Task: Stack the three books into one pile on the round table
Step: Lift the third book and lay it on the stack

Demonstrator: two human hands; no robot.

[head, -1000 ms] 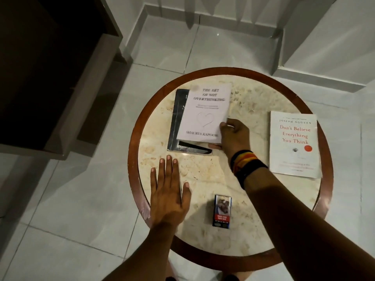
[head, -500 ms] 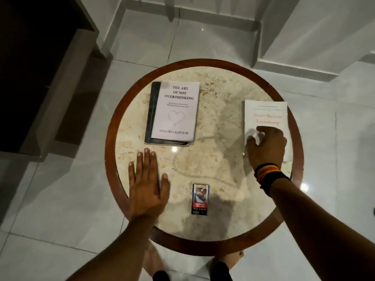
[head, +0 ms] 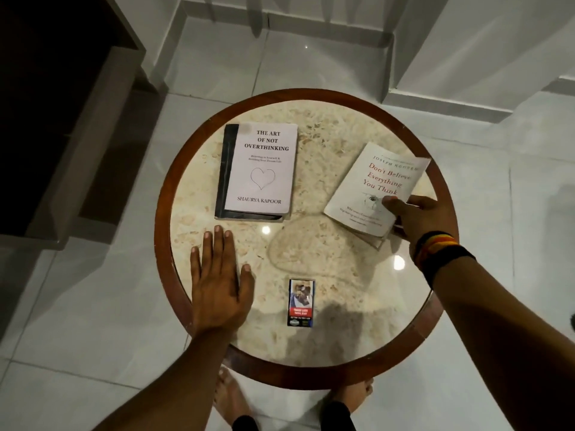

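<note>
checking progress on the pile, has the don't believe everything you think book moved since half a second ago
Yes. The Don't Believe Everything You Think book has turned counterclockwise against the table's wooden rim, its near corner now raised in the right hand.

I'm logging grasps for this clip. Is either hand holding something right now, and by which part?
The right hand holds the white book by its near right corner, thumb on the cover. The left hand lies flat on the table, holding nothing.

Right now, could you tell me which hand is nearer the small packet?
Left. The left hand lies flat just beside the small packet; the right hand grips a book farther away.
</note>
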